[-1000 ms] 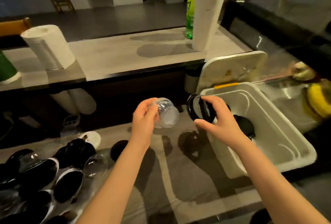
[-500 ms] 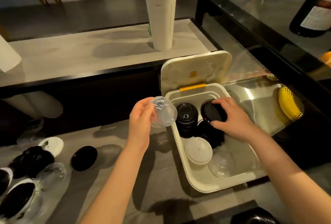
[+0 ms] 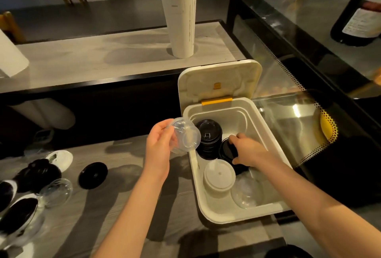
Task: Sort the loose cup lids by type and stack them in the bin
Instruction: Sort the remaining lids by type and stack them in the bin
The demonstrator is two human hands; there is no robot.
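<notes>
- Right of centre, inside the white plastic bin (image 3: pixel 233 117): right hand (image 3: pixel 247 152) has dropped from rim height a second ago; its black round plastic lid (image 3: pixel 226 151) is now low beside the tall black lid stack (image 3: pixel 208 138).
- Judgement: lid nearly seated, release next.
- Right fingers (image 3: pixel 236 137) curl over that lid's rim, gripping it.
- Left hand (image 3: pixel 159 148), just outside the bin, wraps nested clear dome lids (image 3: pixel 183 136), not yet sorted.
- Loose black lid (image 3: pixel 93 174) on the counter (image 3: pixel 123 206), lower left.
</notes>
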